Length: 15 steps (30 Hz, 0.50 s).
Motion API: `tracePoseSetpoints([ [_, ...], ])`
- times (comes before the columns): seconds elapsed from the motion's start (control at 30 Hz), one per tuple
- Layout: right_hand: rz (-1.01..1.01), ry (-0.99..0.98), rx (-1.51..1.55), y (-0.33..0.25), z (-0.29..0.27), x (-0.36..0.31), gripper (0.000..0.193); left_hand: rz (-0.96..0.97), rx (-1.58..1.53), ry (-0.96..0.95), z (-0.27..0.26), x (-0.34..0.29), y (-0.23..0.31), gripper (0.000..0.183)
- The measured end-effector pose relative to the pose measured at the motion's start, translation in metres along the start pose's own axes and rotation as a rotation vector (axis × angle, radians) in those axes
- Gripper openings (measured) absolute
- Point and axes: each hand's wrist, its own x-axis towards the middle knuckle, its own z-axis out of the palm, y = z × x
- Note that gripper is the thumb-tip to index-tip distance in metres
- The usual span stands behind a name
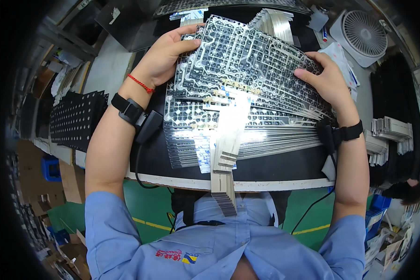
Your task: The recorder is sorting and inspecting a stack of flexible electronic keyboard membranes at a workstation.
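Several keyboard membrane sheets (pixel 247 56), black with silvery circuit traces, are fanned between my hands, tilted over a lower stack of similar sheets (pixel 186 154). My left hand (pixel 168 51) grips their upper left edge, thumb on top, its other fingers partly hidden. On the right edge, my right hand (pixel 329 77) is closed with its thumb on the top sheet and fingers round the back. Pale ribbon tails (pixel 231 126) hang from the sheets toward me, and more tails (pixel 224 189) from the lower stack reach past the table's front edge.
A white fan (pixel 363 37) stands at the back right, with a marker (pixel 324 33) nearby. Black perforated sheets (pixel 77 119) lie at the left. Bundled pale tails (pixel 392 128) rest on dark sheets at the right. The black table mat (pixel 275 172) runs to a white edge.
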Motion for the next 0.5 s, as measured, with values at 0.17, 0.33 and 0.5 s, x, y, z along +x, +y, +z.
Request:
tracePoseSetpoints([
  [0.17,0.037,0.028,-0.049,-0.007,0.000,-0.003,0.064,-0.033,0.065,0.009,0.002,0.000,-0.001,0.049],
  [0.33,0.022,0.047,-0.047,-0.006,0.001,-0.003,0.063,0.010,-0.011,-0.080,-0.008,-0.001,0.000,0.051],
  [0.5,0.063,-0.031,0.033,-0.020,-0.004,-0.006,0.063,0.040,-0.108,-0.188,-0.012,-0.001,0.003,0.060],
])
